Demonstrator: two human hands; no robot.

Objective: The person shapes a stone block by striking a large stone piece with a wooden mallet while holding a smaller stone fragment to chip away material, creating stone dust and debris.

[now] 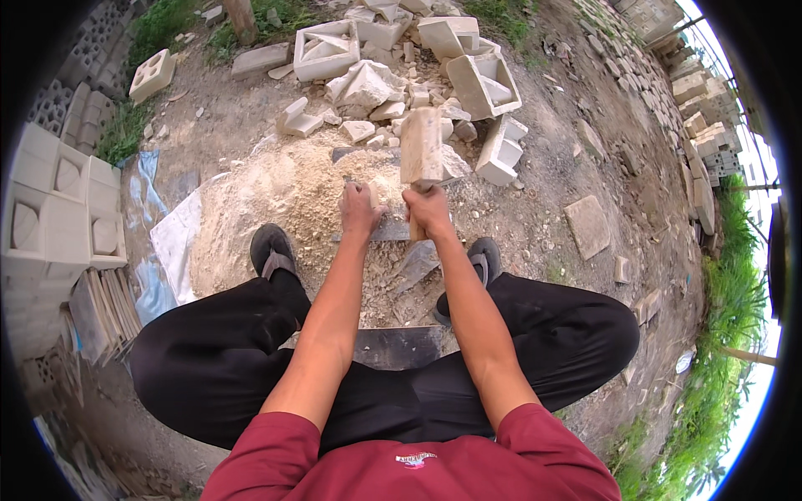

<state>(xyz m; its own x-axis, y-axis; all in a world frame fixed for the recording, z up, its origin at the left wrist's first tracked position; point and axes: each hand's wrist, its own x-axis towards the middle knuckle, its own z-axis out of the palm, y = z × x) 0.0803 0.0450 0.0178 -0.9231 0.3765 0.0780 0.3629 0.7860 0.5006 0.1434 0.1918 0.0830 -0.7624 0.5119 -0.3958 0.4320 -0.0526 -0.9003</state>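
My right hand (428, 210) is closed round the short handle of a wooden mallet (420, 149), its thick block head raised over the rubble. To its left, my left hand (359, 209) is closed with the knuckles up, low over a dark flat slab (391, 230). A pale chunk (375, 194) shows at its thumb side; the fingers hide most of what they grip. Crumbled pale stone (267, 188) heaps up to the left of the slab and around it.
Broken pale blocks (483, 82) and shards are piled ahead. Stacked pale blocks (63, 196) stand at the left, near a white sheet (177, 242) and blue plastic (149, 196). A flat slab (587, 227) lies to the right. My feet flank the rubble.
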